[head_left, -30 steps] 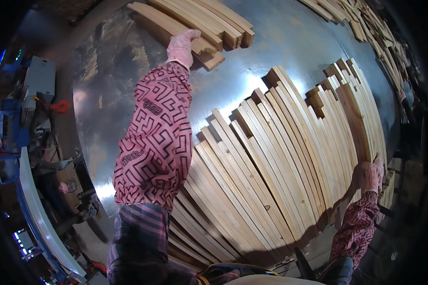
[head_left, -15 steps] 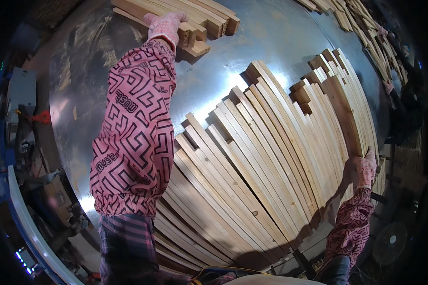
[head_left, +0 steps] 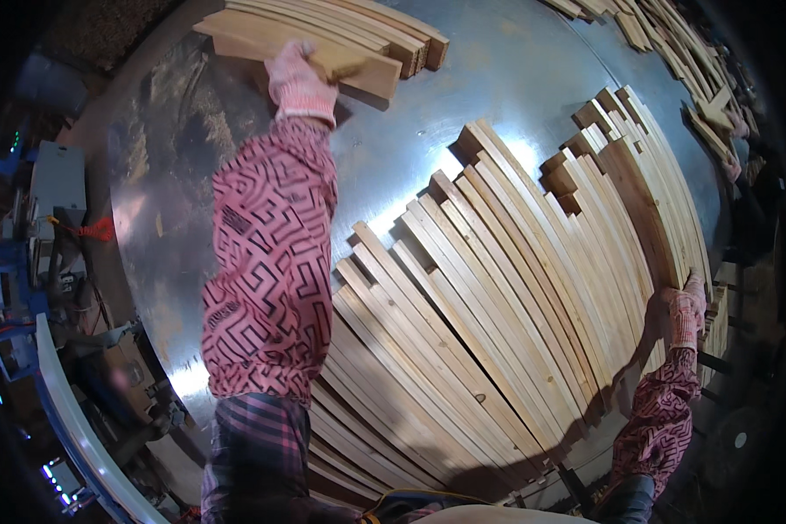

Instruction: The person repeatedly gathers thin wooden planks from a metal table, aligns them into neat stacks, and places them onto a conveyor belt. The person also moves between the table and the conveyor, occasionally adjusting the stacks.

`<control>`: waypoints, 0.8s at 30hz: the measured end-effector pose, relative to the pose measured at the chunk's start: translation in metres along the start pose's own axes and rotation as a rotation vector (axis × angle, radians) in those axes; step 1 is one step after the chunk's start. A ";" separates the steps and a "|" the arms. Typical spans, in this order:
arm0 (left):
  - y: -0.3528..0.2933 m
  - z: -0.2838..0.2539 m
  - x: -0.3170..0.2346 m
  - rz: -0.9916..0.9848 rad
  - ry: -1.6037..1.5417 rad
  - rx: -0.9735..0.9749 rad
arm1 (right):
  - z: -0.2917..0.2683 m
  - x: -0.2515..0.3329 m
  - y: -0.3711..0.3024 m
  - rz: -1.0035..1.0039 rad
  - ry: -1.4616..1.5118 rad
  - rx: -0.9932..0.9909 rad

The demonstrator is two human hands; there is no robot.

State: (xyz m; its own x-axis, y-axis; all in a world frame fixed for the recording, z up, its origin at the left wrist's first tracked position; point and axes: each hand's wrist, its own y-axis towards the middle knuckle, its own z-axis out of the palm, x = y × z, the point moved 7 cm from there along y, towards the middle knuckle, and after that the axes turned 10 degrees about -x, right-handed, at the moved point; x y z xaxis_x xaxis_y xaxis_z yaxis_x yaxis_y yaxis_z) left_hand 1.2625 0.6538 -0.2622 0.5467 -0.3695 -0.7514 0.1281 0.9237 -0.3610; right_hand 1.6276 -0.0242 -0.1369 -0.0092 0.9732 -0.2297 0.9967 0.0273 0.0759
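Observation:
At the far left my left hand [head_left: 301, 80], in a pink-and-white knit glove, is closed on the near edge of a wooden board [head_left: 358, 72]. This board lies tilted against a small pile of wooden strips [head_left: 415, 39], its broad face showing. Across the near side of the metal table, a wide row of long wooden strips [head_left: 498, 297] lies side by side with uneven far ends. At that row's right edge, my gloved right hand [head_left: 686, 310] is closed around the outermost strips, next to a darker brown plank [head_left: 637, 205]. Its fingertips are partly hidden.
The shiny metal table [head_left: 384, 157] has scuffed, dusty patches on its left. More loose wood pieces [head_left: 664, 44] lie along the far right edge, where another person's gloved hands [head_left: 735, 144] show. Left of the table stand a grey box [head_left: 58, 179] and a curved rail [head_left: 79, 437].
My left hand has drawn slightly nearer, tipping a board so its broad face shows. My right hand stays on the row's edge. At far right, the other person's wood pieces have shifted.

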 end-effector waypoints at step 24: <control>-0.016 -0.013 0.001 0.231 0.761 0.185 | 0.010 -0.007 0.000 -0.324 0.174 -0.155</control>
State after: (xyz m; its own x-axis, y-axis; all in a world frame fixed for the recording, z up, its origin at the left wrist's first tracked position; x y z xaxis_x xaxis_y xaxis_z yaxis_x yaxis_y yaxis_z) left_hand 1.2499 0.6380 -0.2643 -0.1271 -0.0733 -0.9892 0.2518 0.9622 -0.1037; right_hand 1.6286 -0.0330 -0.1449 -0.3482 0.9322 -0.0988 0.9162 0.3608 0.1747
